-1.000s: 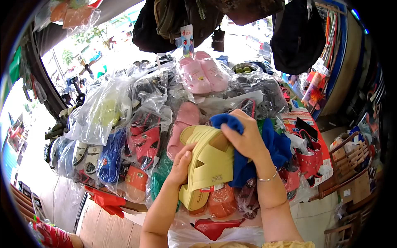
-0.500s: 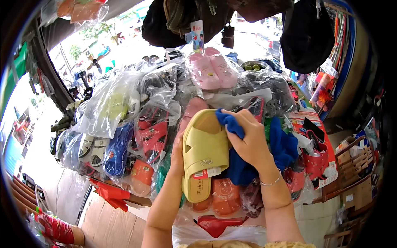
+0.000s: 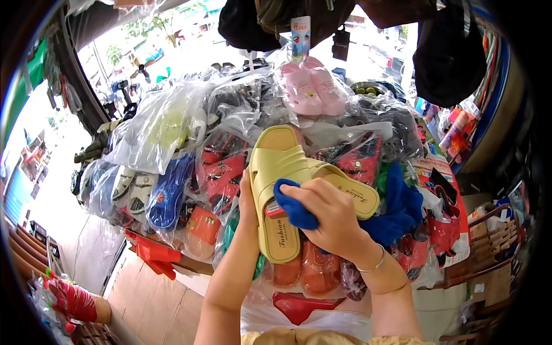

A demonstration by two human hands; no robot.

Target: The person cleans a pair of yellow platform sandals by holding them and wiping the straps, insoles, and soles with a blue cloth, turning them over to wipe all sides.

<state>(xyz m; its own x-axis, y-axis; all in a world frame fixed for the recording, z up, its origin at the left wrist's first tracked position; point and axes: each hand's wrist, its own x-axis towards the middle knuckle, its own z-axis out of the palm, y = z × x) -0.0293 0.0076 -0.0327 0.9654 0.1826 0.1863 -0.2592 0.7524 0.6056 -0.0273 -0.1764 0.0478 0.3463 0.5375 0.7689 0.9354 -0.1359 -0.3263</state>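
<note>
My left hand (image 3: 247, 204) is closed along the left edge of a yellow slide slipper (image 3: 279, 164), held upright with its toe pointing away. A second yellow slipper (image 3: 361, 198) lies crosswise behind it, sole reading "Fashion"; what supports it is hidden. My right hand (image 3: 333, 218) grips a bunched blue cloth (image 3: 294, 208) and presses it against the lower right of the first slipper's strap, partly covering a red-and-white label. More blue cloth (image 3: 397, 201) rests on the pile to the right; I cannot tell whether the two join.
Bagged footwear covers the stand, including pink clogs (image 3: 310, 92), a blue slipper (image 3: 171, 201) and orange slippers (image 3: 320, 270). Dark bags (image 3: 322, 14) and a black cap (image 3: 448, 57) hang overhead. A wooden rack (image 3: 489, 241) stands at right, and a red-wrapped roll (image 3: 75, 302) lower left.
My right hand with the blue cloth has moved down from the slipper's toe to its strap. The second slipper now shows sticking out to the right. The view has shifted slightly.
</note>
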